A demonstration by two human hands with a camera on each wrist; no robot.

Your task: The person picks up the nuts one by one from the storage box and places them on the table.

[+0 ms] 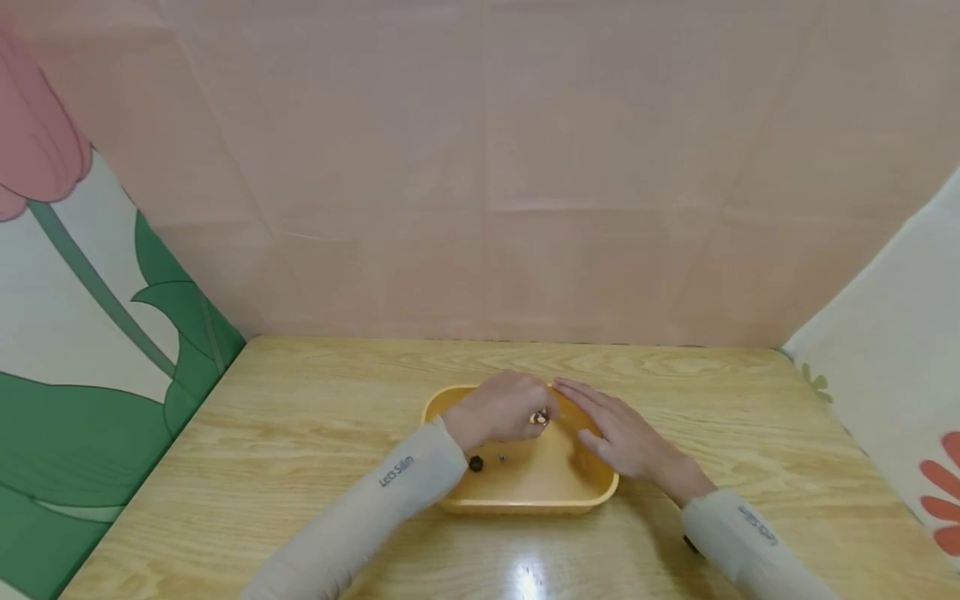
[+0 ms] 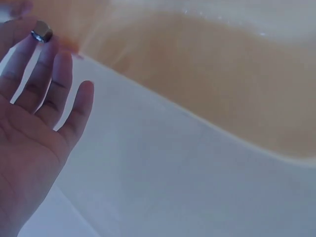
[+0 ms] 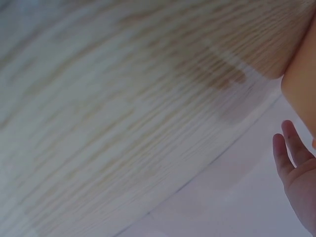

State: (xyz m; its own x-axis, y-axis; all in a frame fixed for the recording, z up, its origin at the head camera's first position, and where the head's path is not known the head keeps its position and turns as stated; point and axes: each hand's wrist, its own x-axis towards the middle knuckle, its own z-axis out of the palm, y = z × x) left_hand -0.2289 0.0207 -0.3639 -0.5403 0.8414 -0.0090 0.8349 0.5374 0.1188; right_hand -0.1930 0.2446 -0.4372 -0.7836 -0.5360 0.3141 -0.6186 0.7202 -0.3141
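At the left, the tray point(image 1: 525, 505) is crossed by a pale sleeve point(image 1: 398, 472), the forearm being brought in over the near left corner. Just beside this sleeve, inside the tray and nearer the near edge than the far one, a black round piece point(image 1: 476, 463) is seen; a tiny bright bit point(image 1: 502, 457) is found a little to its right, too small to be identified.

Farther right, the left hand point(image 1: 501, 408) is held over the far edge, left of its middle, knuckles uppermost. A shiny metal-looking piece point(image 2: 42, 31) is pinched between thumb and fingertips, the gap closed to its width; in the left wrist view the little finger is held apart. The piece is kept above the tray floor. It is judged to be light, stiff and hard to break, yet smooth enough to be slipped from a loose pinch; it would best be taken by opposite sides with the fingertips.

At the right, the right hand point(image 1: 626, 433) is laid across the far right corner, its fingers stretched towards the far edge and its thumb spread inwards. Nothing is seen to be gripped by it; how firmly the rim is pressed cannot be told.
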